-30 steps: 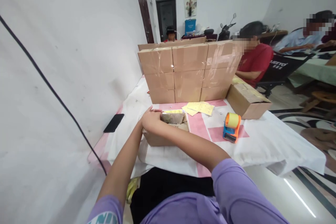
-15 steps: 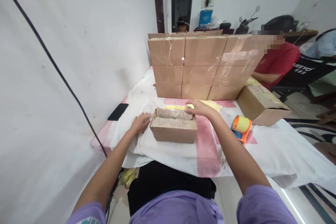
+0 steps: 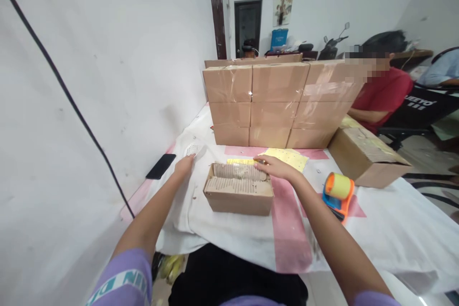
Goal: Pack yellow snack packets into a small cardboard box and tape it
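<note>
An open cardboard box (image 3: 238,203) stands in front of me, its ribbed flaps raised along the top. My left hand (image 3: 183,166) is left of the box, its fingers closed at the near end of a white dotted sheet (image 3: 192,149). At the box's far right corner is my right hand (image 3: 275,167), fingers bent together with the thumb below. A small shiny bit shows at those fingertips, too small to name. Behind the box lie a yellow strip (image 3: 238,161) and a yellow dotted sheet (image 3: 287,158). The box's inside is mostly hidden.
Stacked taped cartons (image 3: 274,112) rise at the back of the table. To the right are an orange and blue tape dispenser (image 3: 338,193) and another carton (image 3: 371,158). A black phone (image 3: 160,166) lies at left by the wall. A person in red (image 3: 389,91) sits beyond.
My left hand has moved away from the box toward the upper left, and the white dotted sheet has shifted with it. My right hand stays at the box's far right corner. The view has tilted upward.
</note>
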The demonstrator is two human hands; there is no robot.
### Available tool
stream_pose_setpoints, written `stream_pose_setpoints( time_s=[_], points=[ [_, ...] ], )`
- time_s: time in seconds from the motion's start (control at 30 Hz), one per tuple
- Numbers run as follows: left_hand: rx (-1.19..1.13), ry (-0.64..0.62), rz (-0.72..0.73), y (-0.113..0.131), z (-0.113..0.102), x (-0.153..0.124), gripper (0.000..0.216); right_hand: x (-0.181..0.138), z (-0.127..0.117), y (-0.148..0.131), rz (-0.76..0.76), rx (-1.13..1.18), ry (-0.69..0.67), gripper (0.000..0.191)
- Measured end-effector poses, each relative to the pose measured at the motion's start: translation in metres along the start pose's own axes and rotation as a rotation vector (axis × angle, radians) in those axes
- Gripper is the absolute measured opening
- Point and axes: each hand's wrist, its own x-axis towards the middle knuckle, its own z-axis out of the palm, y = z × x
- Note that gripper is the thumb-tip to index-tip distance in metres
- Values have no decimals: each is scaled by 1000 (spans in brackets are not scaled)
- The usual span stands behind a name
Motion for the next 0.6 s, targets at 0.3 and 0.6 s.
stream_pose_setpoints(
  time_s=[0.3,0.6],
  points=[
    [68,-13,13,-11,4,120,39,-4,12,7,5,196,104,51],
    [52,67,-8,-52,26,204,42,-10,31,31,288,344,155,59]
  ],
)
